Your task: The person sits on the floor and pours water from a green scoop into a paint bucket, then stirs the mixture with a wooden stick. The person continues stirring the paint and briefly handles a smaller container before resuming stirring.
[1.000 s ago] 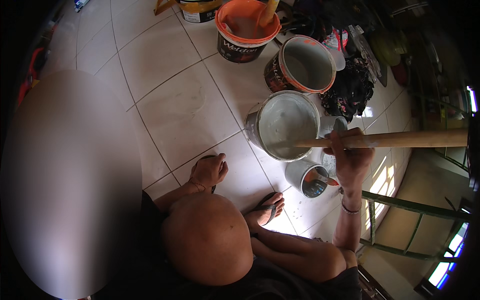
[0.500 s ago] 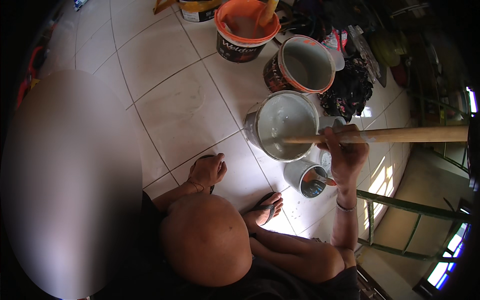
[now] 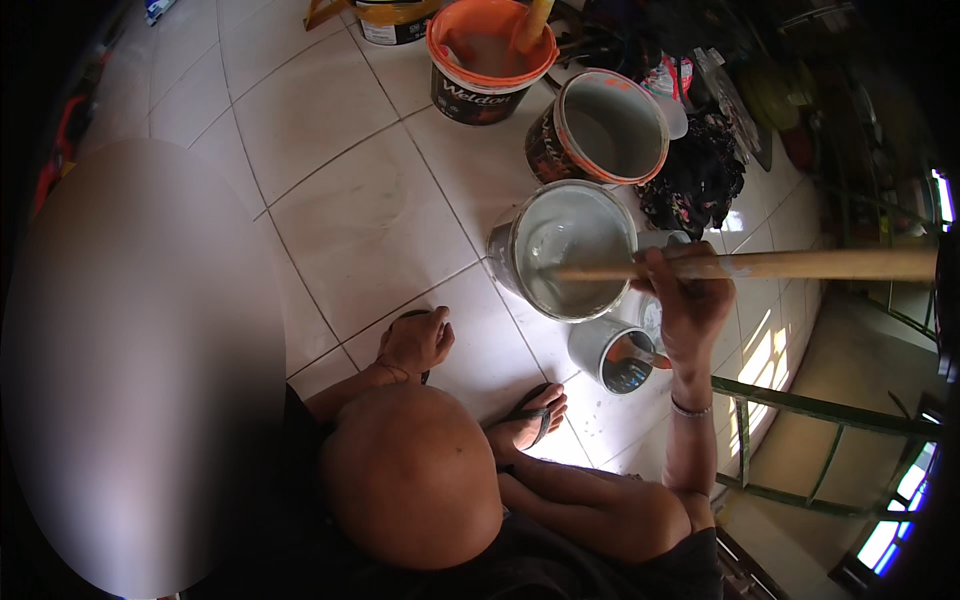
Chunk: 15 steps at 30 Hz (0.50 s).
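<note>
My right hand (image 3: 692, 305) grips a long wooden stick (image 3: 780, 266), its lower end dipped into pale grey paint in a bucket (image 3: 506, 262). Ripples and a smooth swirl show on the paint around the stick. In front of my bent knee, my left hand (image 3: 413, 345) hangs above my sandalled foot with its fingers curled and nothing visible in them. Just nearer than the paint bucket stands a smaller grey pail (image 3: 590, 343) with dark liquid and an orange-handled tool (image 3: 648, 357) leaning in it.
Beyond the paint bucket stand a dark bucket with a greyish inside (image 3: 548, 148) and an orange-rimmed bucket (image 3: 470, 100) holding a yellow-handled tool. A dark patterned cloth (image 3: 700, 180) lies to their right. A green metal frame (image 3: 800, 408) stands at the right on the tiled floor (image 3: 350, 200).
The stick's dipped end has shifted slightly left and away from me through the paint, and the swirl has changed shape. My right hand moved slightly with it; my left hand stays put.
</note>
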Available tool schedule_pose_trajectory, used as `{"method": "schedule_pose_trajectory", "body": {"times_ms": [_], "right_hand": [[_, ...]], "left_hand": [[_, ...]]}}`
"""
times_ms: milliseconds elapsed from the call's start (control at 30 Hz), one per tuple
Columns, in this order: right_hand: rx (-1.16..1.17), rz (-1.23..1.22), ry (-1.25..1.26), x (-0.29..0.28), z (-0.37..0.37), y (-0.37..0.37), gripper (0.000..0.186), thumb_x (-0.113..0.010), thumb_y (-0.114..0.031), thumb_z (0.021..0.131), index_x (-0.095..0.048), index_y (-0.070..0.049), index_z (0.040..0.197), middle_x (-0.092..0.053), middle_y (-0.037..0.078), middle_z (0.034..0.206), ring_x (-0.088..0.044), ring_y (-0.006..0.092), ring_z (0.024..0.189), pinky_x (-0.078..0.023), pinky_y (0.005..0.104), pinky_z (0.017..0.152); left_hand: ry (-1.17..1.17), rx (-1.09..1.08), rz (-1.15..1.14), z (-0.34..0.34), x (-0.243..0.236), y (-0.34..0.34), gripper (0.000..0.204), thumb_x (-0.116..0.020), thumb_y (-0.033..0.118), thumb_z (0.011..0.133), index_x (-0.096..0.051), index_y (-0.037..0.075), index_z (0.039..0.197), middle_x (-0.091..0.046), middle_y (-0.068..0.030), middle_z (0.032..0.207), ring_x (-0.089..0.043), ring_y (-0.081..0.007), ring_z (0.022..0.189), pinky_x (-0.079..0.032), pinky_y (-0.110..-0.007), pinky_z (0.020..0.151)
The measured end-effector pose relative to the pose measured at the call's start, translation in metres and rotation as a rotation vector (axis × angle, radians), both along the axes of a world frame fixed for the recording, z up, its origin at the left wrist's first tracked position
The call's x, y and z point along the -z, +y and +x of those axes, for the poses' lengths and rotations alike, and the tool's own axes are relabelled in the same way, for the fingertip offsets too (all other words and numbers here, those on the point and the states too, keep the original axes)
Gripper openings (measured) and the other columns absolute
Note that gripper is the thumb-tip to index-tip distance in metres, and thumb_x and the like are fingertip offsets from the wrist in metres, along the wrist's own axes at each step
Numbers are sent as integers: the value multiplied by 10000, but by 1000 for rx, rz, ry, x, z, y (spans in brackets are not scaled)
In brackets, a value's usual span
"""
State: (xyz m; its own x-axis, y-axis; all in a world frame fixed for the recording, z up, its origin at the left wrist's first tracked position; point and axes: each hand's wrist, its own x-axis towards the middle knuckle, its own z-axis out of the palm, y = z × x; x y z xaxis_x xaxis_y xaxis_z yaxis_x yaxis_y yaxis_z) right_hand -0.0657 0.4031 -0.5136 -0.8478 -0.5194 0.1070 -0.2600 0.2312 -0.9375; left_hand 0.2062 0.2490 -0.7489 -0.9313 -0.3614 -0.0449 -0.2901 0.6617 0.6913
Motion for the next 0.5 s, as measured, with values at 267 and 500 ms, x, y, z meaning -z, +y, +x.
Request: {"method": "schedule_pose_trajectory", "body": {"times_ms": [267, 500], "right_hand": [[7, 266, 406, -10, -12, 6, 78, -744, 22, 909, -683, 53, 873, -707, 110, 770, -735, 180, 671, -592, 246, 539], [-45, -114, 6, 3, 5, -10, 48, -725, 56, 907, -677, 52, 904, -721, 99, 848, -737, 160, 743, -610, 240, 591]], "left_hand": [[-27, -25, 26, 2, -1, -1, 232, -683, 162, 872, -628, 33, 1057, -661, -63, 681, -684, -272, 616, -571, -412, 577], [-7, 2, 13, 1, 5, 0, 262, -687, 168, 871, -637, 29, 1088, -662, -57, 680, -679, -268, 606, -568, -412, 569]]}}
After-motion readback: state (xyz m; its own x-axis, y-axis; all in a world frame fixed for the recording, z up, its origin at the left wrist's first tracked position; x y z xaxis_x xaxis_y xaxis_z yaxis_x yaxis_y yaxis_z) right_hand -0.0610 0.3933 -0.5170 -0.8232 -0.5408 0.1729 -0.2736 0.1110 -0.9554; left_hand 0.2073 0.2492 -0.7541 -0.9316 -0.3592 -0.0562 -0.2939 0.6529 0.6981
